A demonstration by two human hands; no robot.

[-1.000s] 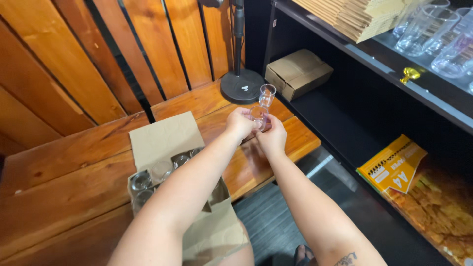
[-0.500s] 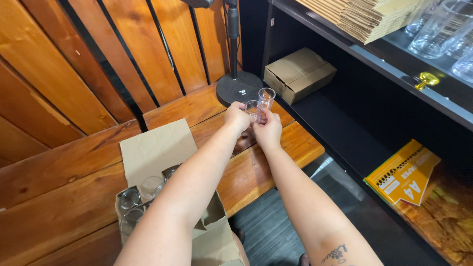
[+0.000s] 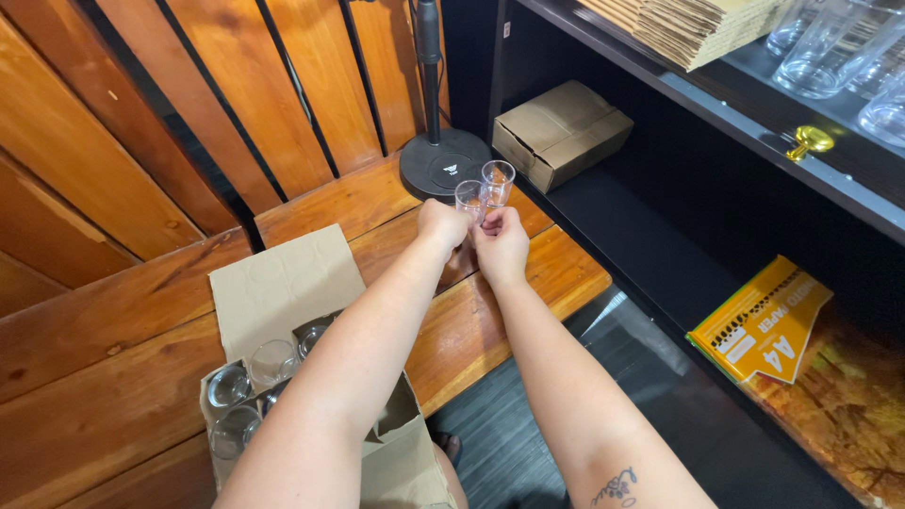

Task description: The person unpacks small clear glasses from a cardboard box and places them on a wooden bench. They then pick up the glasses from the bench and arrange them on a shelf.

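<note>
Wooden slat wall [image 3: 170,123] ran across the far left, with a varnished plank worktop [image 3: 113,377] below it. Near left on the worktop: open cardboard box [image 3: 283,283], flaps up, with clear glasses [image 3: 250,377] standing in its divider cells. Both forearms reached out over the box toward the far edge of the worktop. Left hand [image 3: 441,224] had its fingers closed on a small clear glass [image 3: 468,198], held upright. Right hand [image 3: 500,243] was just beside it, touching the left, fingers pinched on the stem of a second small clear glass [image 3: 497,181], also upright. The two glasses sat side by side, rims almost touching, above the worktop's far right part. Just beyond them: round black stand base [image 3: 443,165] with its pole going up out of view. Right of that, a closed brown carton [image 3: 561,132] sat on a dark lower shelf [image 3: 679,217]. Upper shelf, far right: stack of flat brown cardboard [image 3: 698,28], larger clear glassware [image 3: 830,47], a small gold knob [image 3: 809,141]. Near right: yellow paper ream pack [image 3: 764,320], lying tilted.
</note>
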